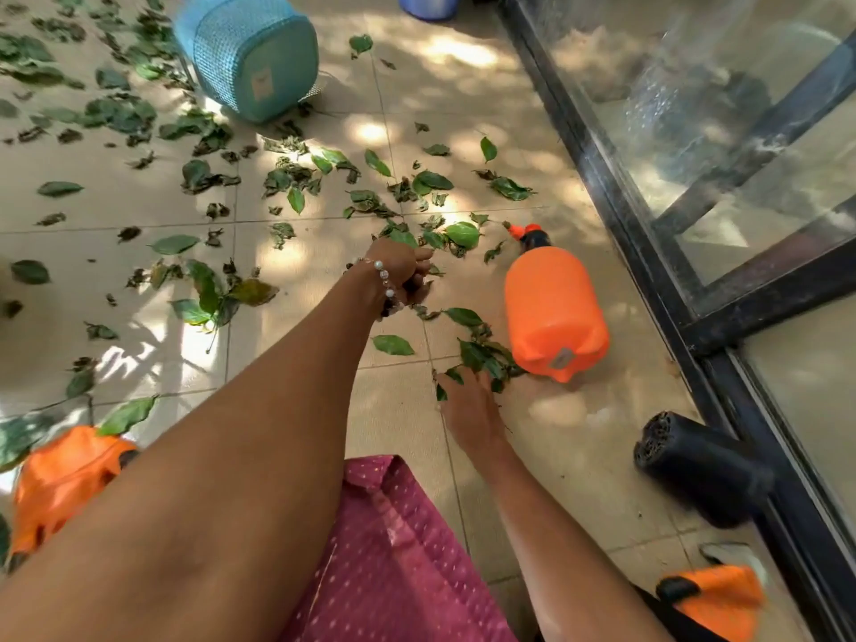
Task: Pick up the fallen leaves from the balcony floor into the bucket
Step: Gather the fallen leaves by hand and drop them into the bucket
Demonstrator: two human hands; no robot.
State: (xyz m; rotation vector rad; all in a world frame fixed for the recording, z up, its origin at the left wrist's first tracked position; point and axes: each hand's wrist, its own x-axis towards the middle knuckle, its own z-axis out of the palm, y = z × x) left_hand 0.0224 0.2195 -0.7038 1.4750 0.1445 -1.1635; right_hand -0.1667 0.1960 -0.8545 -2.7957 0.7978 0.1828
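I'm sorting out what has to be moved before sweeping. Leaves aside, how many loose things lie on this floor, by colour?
Orange: 3, the sprayer bottle, one item at lower left, one at lower right
Blue: 2, the woven basket, a container at the top edge
Black: 1, the cylinder by the door frame
Total: 6

Left hand (402, 275) clutching leaves (419, 289), right hand (470, 410) spread on leaves beside orange sprayer (553, 312)
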